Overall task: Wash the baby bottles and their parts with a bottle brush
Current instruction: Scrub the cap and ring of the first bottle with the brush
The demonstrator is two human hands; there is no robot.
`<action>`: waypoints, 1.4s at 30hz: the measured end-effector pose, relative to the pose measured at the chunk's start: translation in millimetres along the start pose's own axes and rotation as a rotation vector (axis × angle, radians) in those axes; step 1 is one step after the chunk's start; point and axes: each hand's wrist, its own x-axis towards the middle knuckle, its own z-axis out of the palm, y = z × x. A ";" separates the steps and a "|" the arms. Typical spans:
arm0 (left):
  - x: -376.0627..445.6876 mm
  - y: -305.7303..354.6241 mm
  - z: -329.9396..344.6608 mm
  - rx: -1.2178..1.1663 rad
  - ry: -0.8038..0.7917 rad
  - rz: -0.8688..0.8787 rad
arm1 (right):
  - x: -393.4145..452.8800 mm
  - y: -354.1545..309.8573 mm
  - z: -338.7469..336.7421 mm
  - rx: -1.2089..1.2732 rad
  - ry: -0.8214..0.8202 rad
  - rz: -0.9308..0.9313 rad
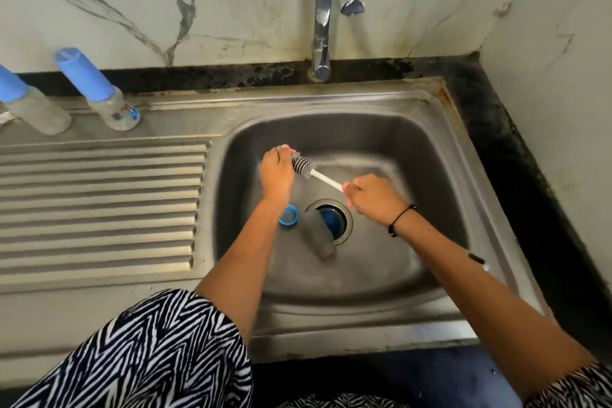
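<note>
Over the steel sink basin (414,149), my right hand (371,197) grips the white handle of a bottle brush (306,169). Its striped bristle head pokes into a small part held by my left hand (276,172); that part is mostly hidden by my fingers, with a bit of blue showing at the hand's left edge. A clear baby bottle (318,237) lies on the basin floor beside the drain (332,220). A blue ring cap (288,215) lies next to my left forearm. Two capped bottles (99,89) (26,99) stand on the draining board at the back left.
A chrome tap (326,10) rises behind the basin with no water running. The ribbed draining board (99,209) stretches to the left. A dark counter edge (516,142) and a marble wall close off the right side.
</note>
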 end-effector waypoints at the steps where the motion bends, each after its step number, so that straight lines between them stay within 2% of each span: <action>1: 2.1 -5.8 3.2 0.015 0.008 -0.037 | -0.8 -0.4 4.9 -0.189 0.060 -0.031; 3: 6.6 -17.1 9.3 0.031 0.008 -0.137 | -4.4 -0.1 14.1 -0.394 0.130 -0.060; 6: 24.4 -38.6 9.1 0.202 0.025 -0.247 | -9.7 6.8 26.8 -0.530 0.181 -0.088; 9: 38.0 -55.1 0.6 0.386 -0.075 -0.354 | -7.6 17.5 29.8 -0.520 0.195 -0.049; 11: 40.4 -56.3 -0.4 0.504 -0.167 -0.353 | 0.1 24.9 30.5 -0.494 0.177 -0.009; 13: 40.2 -58.0 2.0 0.598 -0.221 -0.327 | 7.9 30.4 32.0 -0.464 0.160 0.017; 20: 41.0 -79.0 8.5 0.868 -0.267 -0.096 | 20.0 38.1 31.0 -0.403 0.132 0.099; 26: 38.7 -81.1 7.3 1.032 -0.286 -0.008 | 31.1 43.8 29.8 -0.388 0.116 0.121; 29: 34.1 -74.8 12.7 1.149 -0.266 0.170 | 33.4 42.9 28.4 -0.366 0.126 0.140; 33: 12.2 -61.3 41.9 1.205 -0.432 0.411 | 32.2 44.3 24.0 -0.401 0.158 0.179; 38: -13.7 -68.9 75.8 1.471 -0.630 0.404 | 31.2 49.0 19.6 -0.415 0.184 0.222; 42: -23.4 -79.8 78.6 1.554 -0.653 0.395 | 27.9 52.8 19.0 -0.384 0.189 0.218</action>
